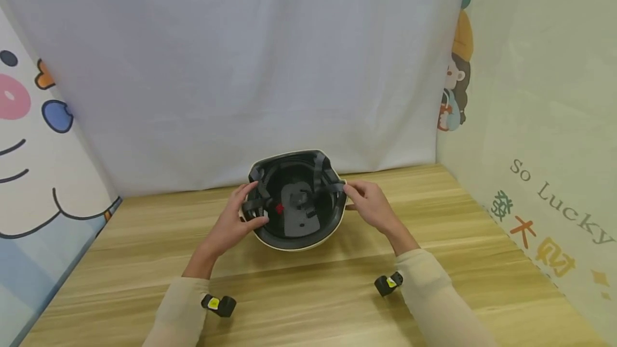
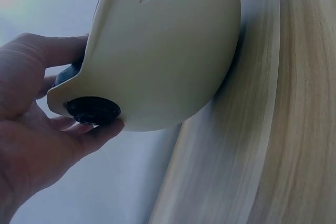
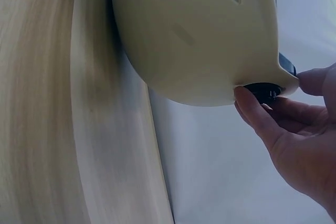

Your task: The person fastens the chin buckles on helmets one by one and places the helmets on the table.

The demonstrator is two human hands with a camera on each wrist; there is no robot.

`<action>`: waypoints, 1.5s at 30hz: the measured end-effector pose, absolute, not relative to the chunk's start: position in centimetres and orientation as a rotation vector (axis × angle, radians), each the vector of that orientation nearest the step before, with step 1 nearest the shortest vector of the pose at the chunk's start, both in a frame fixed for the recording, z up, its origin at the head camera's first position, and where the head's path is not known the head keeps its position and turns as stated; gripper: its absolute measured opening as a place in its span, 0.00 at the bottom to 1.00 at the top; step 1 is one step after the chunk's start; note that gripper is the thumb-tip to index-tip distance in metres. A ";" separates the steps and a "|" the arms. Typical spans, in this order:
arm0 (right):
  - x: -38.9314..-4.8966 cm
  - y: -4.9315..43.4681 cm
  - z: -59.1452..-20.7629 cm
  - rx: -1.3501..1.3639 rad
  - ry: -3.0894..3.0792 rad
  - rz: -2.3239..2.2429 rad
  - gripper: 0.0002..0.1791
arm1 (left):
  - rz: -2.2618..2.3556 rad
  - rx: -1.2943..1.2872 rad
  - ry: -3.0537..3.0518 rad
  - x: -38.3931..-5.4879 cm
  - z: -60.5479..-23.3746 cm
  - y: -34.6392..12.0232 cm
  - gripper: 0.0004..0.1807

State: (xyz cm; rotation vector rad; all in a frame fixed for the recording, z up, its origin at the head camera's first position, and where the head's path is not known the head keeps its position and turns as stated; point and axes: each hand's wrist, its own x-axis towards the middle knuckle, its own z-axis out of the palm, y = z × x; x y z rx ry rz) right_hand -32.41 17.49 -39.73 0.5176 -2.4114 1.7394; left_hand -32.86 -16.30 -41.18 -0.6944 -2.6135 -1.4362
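A cream helmet (image 1: 293,242) lies upside down on the wooden table, its black padded inside facing up. Dark straps (image 1: 319,171) and a small red piece (image 1: 280,209) show inside it. My left hand (image 1: 231,225) grips the left rim, thumb over the edge. In the left wrist view its fingers reach a round black disc (image 2: 93,110) on the shell. On the opposite side, my right hand (image 1: 372,205) holds the rim between thumb and fingers. The right wrist view shows a fingertip beside a matching black disc (image 3: 264,92).
A white curtain (image 1: 270,68) hangs behind the table (image 1: 299,299), close past the helmet. Printed panels stand at left (image 1: 43,175) and right (image 1: 540,122). Small black cameras sit at the left (image 1: 219,305) and right (image 1: 388,284) cuffs.
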 end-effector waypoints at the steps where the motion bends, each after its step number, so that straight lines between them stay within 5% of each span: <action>1: -32.4 17.5 -39.7 0.516 -2.413 1.746 0.21 | -1.446 -0.682 -2.619 -32.9 -41.2 -16.4 0.45; 9: -32.4 17.8 -39.4 0.467 -2.427 1.792 0.22 | -1.496 -0.608 -2.667 -33.3 -40.8 -16.5 0.50; 19: -32.6 17.9 -39.3 0.413 -2.507 1.782 0.29 | -1.461 -0.587 -2.715 -33.4 -39.9 -16.9 0.45; 45: -32.3 12.2 -35.7 0.797 -2.696 0.868 0.29 | -0.952 -0.624 -2.652 -32.4 -37.0 -15.2 0.34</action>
